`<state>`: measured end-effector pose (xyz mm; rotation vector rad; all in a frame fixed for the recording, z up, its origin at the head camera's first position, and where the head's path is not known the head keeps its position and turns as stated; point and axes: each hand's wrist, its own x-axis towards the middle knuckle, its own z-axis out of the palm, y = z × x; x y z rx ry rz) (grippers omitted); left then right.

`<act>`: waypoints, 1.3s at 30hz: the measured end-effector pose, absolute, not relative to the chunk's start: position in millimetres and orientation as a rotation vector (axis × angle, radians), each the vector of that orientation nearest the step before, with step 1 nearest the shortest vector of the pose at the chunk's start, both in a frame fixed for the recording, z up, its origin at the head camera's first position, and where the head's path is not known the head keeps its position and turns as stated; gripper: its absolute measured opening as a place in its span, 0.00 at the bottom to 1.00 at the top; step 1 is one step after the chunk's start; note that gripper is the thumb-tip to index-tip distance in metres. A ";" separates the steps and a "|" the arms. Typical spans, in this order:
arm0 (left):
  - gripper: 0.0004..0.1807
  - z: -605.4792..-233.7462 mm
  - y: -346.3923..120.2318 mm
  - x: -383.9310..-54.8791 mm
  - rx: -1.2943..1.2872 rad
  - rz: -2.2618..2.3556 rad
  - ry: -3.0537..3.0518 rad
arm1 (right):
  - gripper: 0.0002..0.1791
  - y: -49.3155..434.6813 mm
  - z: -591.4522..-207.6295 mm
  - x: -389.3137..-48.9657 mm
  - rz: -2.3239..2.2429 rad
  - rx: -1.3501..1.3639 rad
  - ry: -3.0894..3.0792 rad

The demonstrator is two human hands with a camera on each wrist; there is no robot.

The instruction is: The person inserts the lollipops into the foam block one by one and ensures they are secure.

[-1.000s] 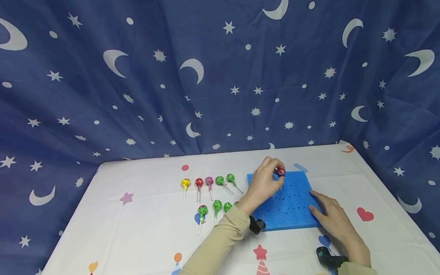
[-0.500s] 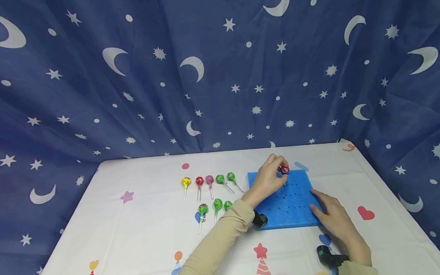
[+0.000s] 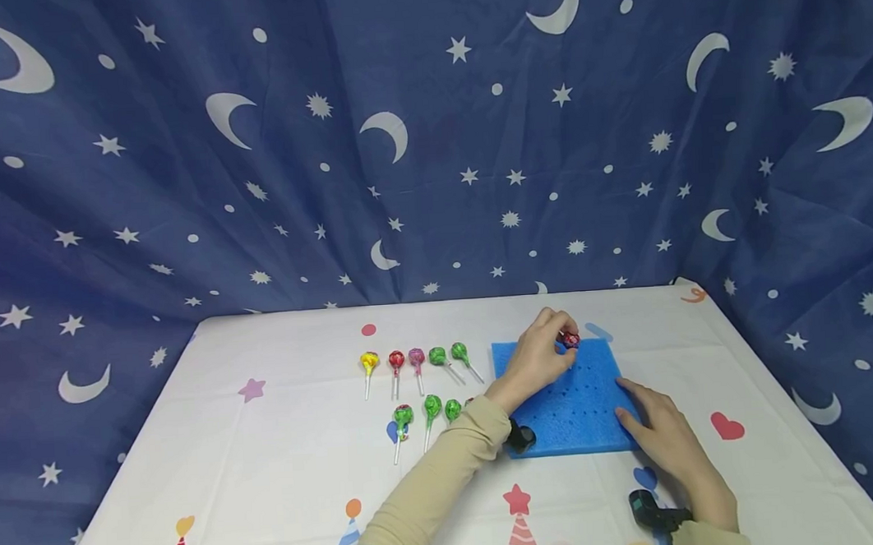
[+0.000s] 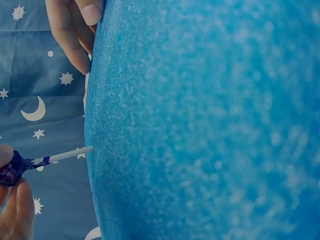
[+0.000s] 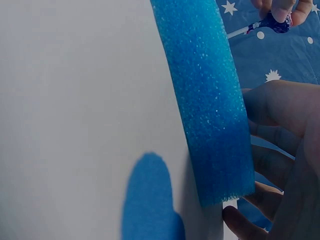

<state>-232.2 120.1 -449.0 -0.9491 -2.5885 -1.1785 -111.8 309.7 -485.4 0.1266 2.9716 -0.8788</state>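
Since a second ago, the left hand (image 3: 536,358) and the dark red and blue lollipop (image 3: 571,340) have moved a little to the right over the blue board (image 3: 571,440), while the right hand (image 3: 663,425) stays at the board's right edge. The left hand pinches the lollipop by its round top, with its thumb and fingers bent around the candy. Holding it up there leaves the white stick (image 4: 70,154) bare, so it can point down at the board. The stick's tip is very close to the board, but I can't tell if it touches. The board lies flat on the table (image 3: 269,462), and its small holes (image 3: 584,414) face up. The right hand is loose, with its thumb and fingers spread apart, and it just touches the board's side. Maybe it rests there so the board won't slide. To the left, more lollipops lie on the table in two rows, perhaps so each one is easy to pick up. The back row has a yellow one (image 3: 369,361), a red one (image 3: 396,360), a pink one (image 3: 416,357) and two green ones (image 3: 438,356). The front row is mostly green, and the left sleeve (image 3: 440,478) hides part of it.
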 end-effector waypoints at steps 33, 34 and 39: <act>0.09 -453.6 120.4 -224.9 -1.015 -1.119 -2.641 | 0.35 310.7 -487.8 -112.4 -0.877 0.129 2.970; 0.09 -453.6 120.5 -224.7 -1.015 -1.111 -2.648 | 0.35 310.8 -487.6 -112.5 -0.876 0.130 2.968; 0.10 -453.4 120.9 -223.3 -1.029 -1.065 -2.653 | 0.35 310.7 -486.8 -112.7 -0.877 0.117 2.975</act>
